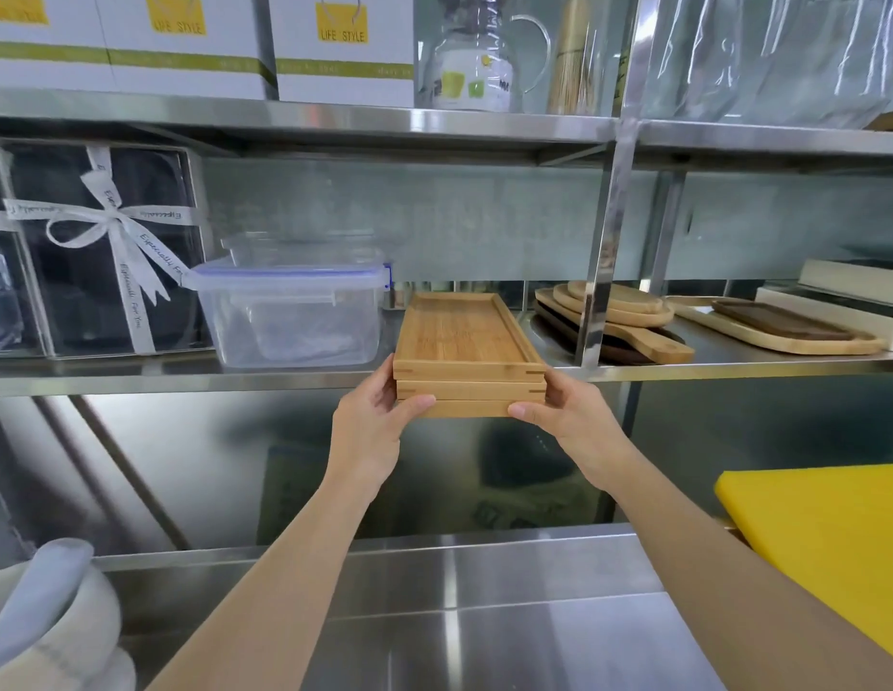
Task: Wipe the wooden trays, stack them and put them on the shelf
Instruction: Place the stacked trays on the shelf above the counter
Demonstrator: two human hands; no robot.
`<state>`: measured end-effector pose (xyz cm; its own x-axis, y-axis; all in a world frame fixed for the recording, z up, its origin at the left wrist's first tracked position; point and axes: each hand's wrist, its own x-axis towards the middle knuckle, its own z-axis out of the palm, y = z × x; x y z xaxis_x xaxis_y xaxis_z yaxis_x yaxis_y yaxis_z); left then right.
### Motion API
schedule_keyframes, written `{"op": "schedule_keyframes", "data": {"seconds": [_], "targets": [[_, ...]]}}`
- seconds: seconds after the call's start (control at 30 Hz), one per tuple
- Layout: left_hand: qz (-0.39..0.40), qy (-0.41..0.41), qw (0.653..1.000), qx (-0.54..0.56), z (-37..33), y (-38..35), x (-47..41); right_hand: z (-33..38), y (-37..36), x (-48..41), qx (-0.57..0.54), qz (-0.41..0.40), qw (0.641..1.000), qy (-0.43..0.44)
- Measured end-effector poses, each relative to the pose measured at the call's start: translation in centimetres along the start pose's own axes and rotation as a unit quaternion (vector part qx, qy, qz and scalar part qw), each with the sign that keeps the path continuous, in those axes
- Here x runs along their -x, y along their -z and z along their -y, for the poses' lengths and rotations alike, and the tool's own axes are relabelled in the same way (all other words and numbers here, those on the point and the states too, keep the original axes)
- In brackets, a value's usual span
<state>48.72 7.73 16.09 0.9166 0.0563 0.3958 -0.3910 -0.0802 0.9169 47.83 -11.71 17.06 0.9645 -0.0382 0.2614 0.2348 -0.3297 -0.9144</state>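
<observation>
I begin with the steel shelf (734, 374), the middle tier of the rack above the table (484, 615): its front lip runs level across the view, and the free bay I am aiming for lies between the clear plastic container (290, 311) on the left and the upright post (601, 271) on the right, beyond which round wooden boards (614, 311) are piled. The stack of wooden trays (469, 356), three high by my count, sits in that bay with its far end over the shelf and its near end projecting past the lip toward me. My left hand (372, 421) and right hand (566, 416) hold the near corners, thumbs pressed against the front edge of the bottom tray, the remaining fingers curled under or behind the stack (out of sight, so I cannot tell their exact spread). Judged procedure: keep the stack level, push straight back with equal force from both thumbs so that the trays do not shear apart, and hold the line midway between container and post. I would release only once the near edge has cleared the lip and the full base is supported. Risk: uneven thrust may skew the top tray or nudge the container.
</observation>
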Motion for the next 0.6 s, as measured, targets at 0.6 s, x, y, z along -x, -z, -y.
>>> {"op": "schedule_keyframes", "data": {"seconds": [0.6], "targets": [[-0.096, -0.040, 0.960, -0.259, 2.0, -3.2, -7.2, -3.7, -0.5, -9.9, 0.302, -0.091, 0.949, 0.009]]}}
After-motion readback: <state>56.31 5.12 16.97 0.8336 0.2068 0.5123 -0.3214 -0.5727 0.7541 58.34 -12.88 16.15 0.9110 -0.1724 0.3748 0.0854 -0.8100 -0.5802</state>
